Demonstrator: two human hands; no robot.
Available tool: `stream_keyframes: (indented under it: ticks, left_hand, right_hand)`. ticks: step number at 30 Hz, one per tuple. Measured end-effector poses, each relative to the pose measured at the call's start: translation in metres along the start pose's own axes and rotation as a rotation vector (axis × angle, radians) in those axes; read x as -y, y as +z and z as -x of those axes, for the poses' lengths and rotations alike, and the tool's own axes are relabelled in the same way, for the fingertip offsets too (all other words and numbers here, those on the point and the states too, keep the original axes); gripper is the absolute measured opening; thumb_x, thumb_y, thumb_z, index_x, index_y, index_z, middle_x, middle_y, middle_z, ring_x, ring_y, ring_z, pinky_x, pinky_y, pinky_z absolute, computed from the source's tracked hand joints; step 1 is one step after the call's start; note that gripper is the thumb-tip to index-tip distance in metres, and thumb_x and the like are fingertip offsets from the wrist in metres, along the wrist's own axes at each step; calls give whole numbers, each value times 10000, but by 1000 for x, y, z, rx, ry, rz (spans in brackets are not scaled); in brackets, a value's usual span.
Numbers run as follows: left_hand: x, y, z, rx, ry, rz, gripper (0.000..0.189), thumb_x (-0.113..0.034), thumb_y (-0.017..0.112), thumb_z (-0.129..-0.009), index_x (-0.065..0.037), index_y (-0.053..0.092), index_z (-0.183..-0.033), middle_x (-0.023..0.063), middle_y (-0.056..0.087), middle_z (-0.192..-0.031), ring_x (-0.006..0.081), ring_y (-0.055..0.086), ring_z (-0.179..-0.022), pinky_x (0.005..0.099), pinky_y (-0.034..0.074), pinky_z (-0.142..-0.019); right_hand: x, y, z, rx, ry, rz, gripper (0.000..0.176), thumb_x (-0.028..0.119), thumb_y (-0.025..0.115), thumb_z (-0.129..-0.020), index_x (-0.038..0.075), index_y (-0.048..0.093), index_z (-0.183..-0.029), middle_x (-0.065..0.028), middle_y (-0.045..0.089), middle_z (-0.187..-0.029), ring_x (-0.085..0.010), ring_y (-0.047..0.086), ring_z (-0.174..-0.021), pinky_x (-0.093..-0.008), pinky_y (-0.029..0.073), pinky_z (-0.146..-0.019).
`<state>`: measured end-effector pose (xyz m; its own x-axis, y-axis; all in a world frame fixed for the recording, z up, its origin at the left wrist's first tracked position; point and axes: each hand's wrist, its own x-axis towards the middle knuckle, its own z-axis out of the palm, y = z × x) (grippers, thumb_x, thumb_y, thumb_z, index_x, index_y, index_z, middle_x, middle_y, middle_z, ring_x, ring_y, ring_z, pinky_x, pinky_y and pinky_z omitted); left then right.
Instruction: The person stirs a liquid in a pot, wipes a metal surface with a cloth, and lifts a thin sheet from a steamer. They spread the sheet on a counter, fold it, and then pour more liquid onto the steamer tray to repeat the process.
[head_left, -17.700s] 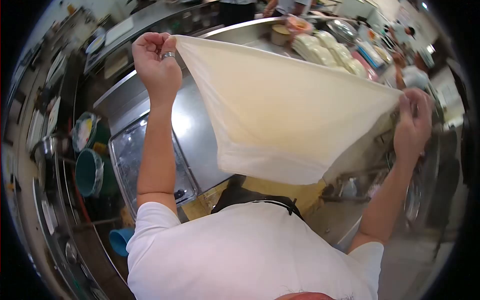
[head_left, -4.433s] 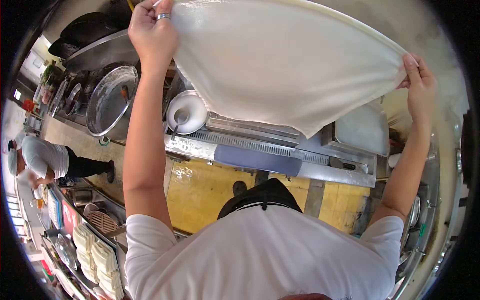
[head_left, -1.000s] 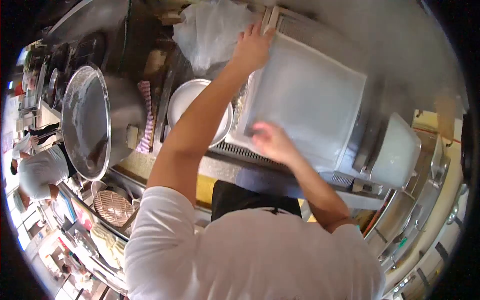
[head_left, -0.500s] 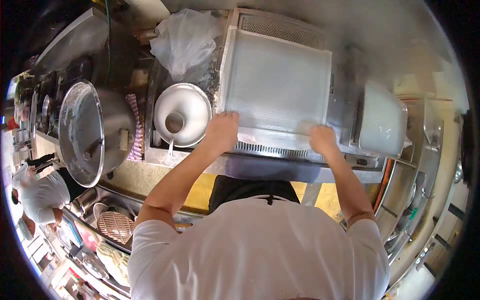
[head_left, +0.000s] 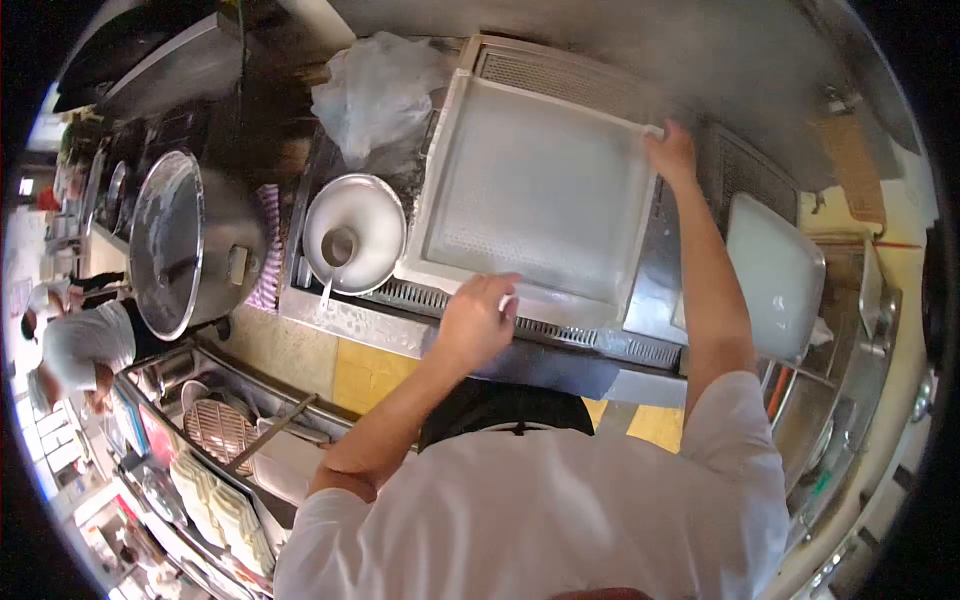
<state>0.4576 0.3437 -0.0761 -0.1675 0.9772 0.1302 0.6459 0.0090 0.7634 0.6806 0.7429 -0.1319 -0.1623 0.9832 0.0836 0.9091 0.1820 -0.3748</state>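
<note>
A wide rectangular steaming tray [head_left: 540, 190] lies on a metal steamer, its bottom showing small perforations through a pale wet cloth. The cloth's white border [head_left: 520, 290] runs along the tray's edges. My right hand [head_left: 672, 155] reaches to the far right corner, its fingers closed on the cloth edge there. My left hand [head_left: 478, 322] hovers at the near edge, left of the middle, with fingers curled and a small white bit showing at them; what it is I cannot make out. Left of the tray, a white bowl [head_left: 378, 205] holds a metal ladle [head_left: 340, 246].
A large steel pot [head_left: 215, 240] stands at the left beside a striped cloth [head_left: 266, 250]. Behind the bowl lies a crumpled plastic bag [head_left: 375, 95]. A white tub [head_left: 775, 275] sits on the right. Co-workers [head_left: 85, 345] are at the far left; steam hangs over the back.
My right hand has gone from the near right edge to the far right corner. My left hand has moved right and toward me from the near left corner. The view has turned slightly.
</note>
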Motion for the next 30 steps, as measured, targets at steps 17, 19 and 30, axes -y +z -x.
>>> stream_keyframes:
  ticks: [17, 19, 30]
  left_hand:
    - [15, -15, 63, 2, -132, 56, 314, 2, 711, -830, -30, 696, -1142, 167, 731, -981, 350, 696, -935, 431, 568, -839]
    - [19, -29, 62, -26, -119, 53, 306, 7, 704, -832, -22, 695, -1136, 176, 728, -973, 352, 696, -925, 430, 567, -833]
    - [74, -104, 88, -132, -110, 86, 322, -2, 693, -841, -32, 671, -1161, 184, 720, -957, 360, 698, -891, 455, 564, -786]
  right_hand:
    - [4, -1, 174, 255, -50, 213, 954, 255, 681, -897, 63, 109, -1636, -347, 192, -1627, -552, 304, -1454, -605, 329, -1172]
    - [-6, 2, 233, 312, 29, 199, 999, 247, 703, -866, 45, 96, -1633, -353, 136, -1647, -565, 256, -1476, -595, 300, -1197]
    - [119, 12, 235, 238, -109, -221, 343, 156, 644, -889, 2, 701, -1191, -178, 752, -1004, -309, 736, -882, -399, 580, -824]
